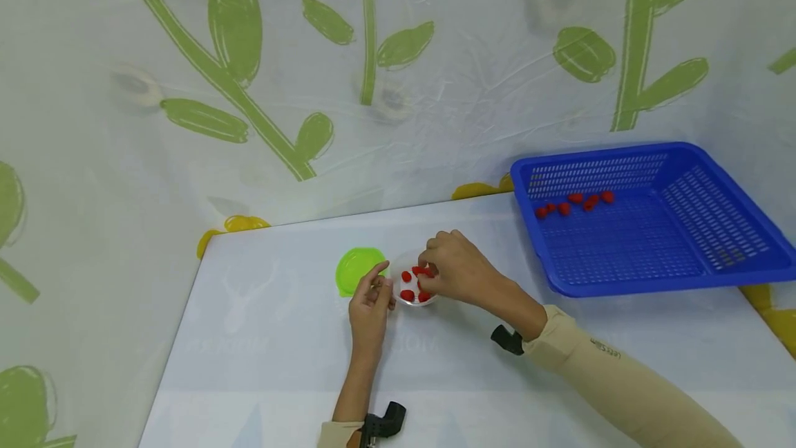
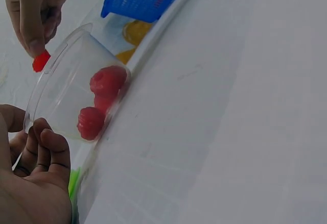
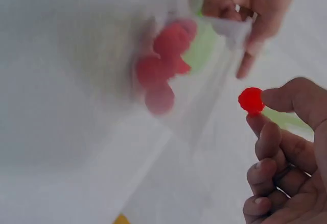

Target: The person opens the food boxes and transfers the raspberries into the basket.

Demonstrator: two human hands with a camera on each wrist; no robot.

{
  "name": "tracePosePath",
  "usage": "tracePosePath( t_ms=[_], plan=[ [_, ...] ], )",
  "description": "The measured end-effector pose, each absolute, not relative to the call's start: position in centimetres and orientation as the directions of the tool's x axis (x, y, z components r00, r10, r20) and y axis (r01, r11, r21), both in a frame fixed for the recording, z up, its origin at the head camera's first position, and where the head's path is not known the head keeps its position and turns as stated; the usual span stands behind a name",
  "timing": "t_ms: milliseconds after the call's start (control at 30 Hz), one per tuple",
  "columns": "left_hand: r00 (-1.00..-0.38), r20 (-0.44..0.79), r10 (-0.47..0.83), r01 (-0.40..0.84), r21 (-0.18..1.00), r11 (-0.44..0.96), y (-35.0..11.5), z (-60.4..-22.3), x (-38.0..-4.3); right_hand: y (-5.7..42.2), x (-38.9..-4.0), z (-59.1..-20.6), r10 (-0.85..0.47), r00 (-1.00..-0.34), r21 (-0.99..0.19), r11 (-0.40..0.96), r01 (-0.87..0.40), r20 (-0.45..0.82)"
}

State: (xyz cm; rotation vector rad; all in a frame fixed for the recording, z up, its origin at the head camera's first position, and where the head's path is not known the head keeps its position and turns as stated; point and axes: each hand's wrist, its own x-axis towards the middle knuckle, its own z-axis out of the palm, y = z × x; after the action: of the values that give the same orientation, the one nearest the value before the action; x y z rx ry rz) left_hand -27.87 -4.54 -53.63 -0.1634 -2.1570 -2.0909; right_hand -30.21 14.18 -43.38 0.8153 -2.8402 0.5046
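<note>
A clear plastic cup (image 2: pixel 66 99) stands on the white table with several red raspberries (image 2: pixel 107 81) in its bottom. My left hand (image 1: pixel 371 306) holds the cup at its rim, thumb and fingertips on either side of the edge. Between thumb and index finger, my right hand (image 1: pixel 460 268) pinches one bright red raspberry (image 3: pixel 251 100) beside the mouth of the cup. In the left wrist view that raspberry is right at the rim, on the side away from the left fingers. A bright green lid (image 1: pixel 356 269) lies just left of the cup, partly behind the left fingers.
To the right stands a large blue plastic basket (image 1: pixel 628 289) with more red raspberries (image 1: pixel 564 209) along its far left side. Behind the table (image 1: pixel 249 337) hangs a white cloth (image 1: pixel 472 123) printed with green leaves and yellow flowers.
</note>
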Motion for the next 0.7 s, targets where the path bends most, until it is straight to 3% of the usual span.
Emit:
tracePosePath(
  t_ms=[467, 700],
  plan=[
    [-0.989, 0.146, -0.011, 0.145, 0.988, 0.054, -4.3, -51.1, -27.0, 19.3, -28.6, -41.6, -0.422, -0.865, -0.332, 0.802, -0.496, 0.273],
    [-0.991, 0.132, -0.031, 0.129, 0.989, 0.076, -4.4, -53.2, -27.6, 22.7, -28.2, -40.6, -0.336, -0.899, -0.394, 0.814, -0.427, 0.282]
  ],
)
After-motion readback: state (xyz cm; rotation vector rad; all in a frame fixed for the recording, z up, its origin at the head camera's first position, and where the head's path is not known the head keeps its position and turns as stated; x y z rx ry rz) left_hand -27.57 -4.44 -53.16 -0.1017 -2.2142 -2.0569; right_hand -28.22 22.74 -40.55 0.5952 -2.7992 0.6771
